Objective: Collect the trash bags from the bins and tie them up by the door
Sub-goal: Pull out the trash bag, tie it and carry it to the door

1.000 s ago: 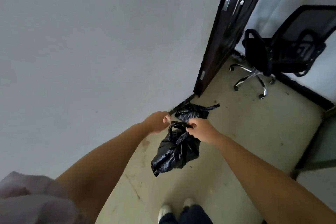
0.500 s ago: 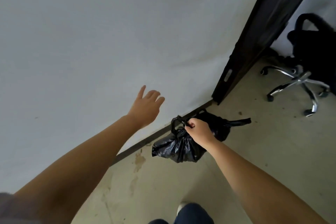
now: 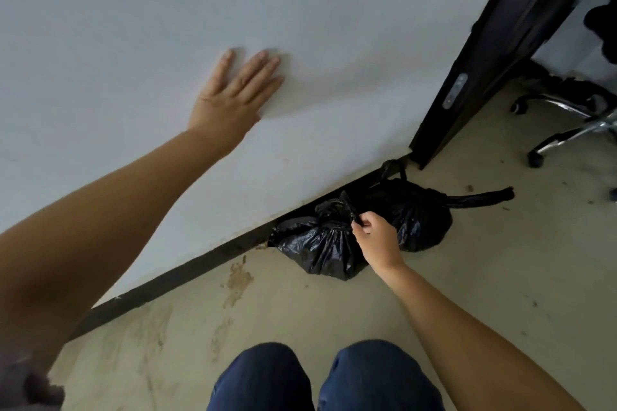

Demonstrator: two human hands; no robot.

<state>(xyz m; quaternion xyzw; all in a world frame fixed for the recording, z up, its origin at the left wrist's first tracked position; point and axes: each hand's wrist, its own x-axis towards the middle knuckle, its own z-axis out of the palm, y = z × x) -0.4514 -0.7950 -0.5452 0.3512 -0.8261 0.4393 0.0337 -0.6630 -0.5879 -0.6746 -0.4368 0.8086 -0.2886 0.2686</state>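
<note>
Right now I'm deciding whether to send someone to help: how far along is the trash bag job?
Nearly finished, it seems. Done: two knotted black bags lie against the wall's base by the door, the far bag and the near bag. In hand: the right hand pinches the near bag's tied top, while the left hand rests flat on the wall. Left: letting go; other bins are out of view.

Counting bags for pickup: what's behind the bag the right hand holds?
Behind the near bag, pinched by the right hand, sits a second tied black bag against the baseboard. Its near-side base is hidden.
</note>
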